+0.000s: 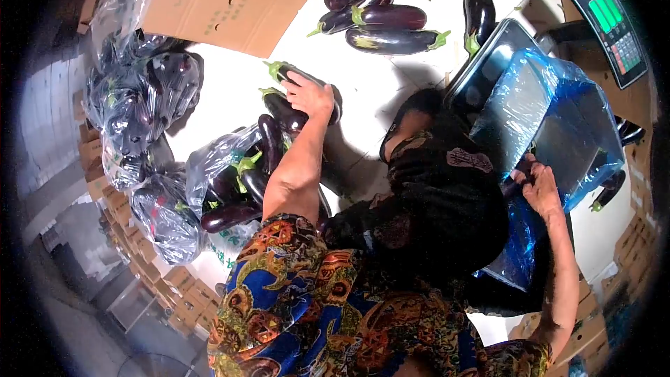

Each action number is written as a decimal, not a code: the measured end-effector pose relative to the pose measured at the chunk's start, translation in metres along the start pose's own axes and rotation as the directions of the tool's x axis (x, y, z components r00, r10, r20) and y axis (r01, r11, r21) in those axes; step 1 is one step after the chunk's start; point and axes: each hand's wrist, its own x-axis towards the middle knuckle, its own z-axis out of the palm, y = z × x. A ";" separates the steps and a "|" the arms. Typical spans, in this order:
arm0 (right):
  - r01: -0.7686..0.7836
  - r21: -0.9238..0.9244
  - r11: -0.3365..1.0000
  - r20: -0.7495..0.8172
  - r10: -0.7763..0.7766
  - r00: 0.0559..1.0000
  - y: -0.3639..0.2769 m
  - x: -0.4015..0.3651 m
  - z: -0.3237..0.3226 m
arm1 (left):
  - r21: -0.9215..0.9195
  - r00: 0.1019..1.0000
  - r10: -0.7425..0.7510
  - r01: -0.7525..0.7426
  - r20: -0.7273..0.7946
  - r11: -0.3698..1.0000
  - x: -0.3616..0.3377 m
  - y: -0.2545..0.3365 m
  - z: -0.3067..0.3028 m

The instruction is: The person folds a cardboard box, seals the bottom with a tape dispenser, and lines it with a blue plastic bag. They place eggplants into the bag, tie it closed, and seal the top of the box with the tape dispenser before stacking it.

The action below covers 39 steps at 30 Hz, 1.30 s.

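My left hand lies over a dark purple eggplant with a green stem, its fingers wrapped round the upper side. Another eggplant is just below it, beside an open clear bag with more eggplants. On the right, my right hand is closed on an eggplant at the near left side of a box lined with blue plastic. The box tilts beside a scale's metal plate.
Several eggplants lie on the white table at the back. A cardboard sheet is at the back left, above filled clear bags. A scale display stands at the back right. Stacked cartons are beyond the table.
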 end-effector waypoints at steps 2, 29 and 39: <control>0.053 0.011 0.999 -0.024 -0.053 0.998 -0.002 -0.011 -0.009 | 0.005 0.974 0.198 -0.198 -0.111 0.980 -0.014 -0.011 -0.005; -0.213 -0.001 0.977 -0.822 0.120 0.556 0.066 -0.053 -0.065 | -0.814 0.030 0.816 0.099 0.578 0.573 -0.243 0.187 -0.306; 0.275 -0.097 0.957 -0.774 -0.246 0.584 0.050 -0.083 -0.087 | -0.643 -0.401 0.520 -0.613 0.754 0.459 -0.298 0.262 -0.259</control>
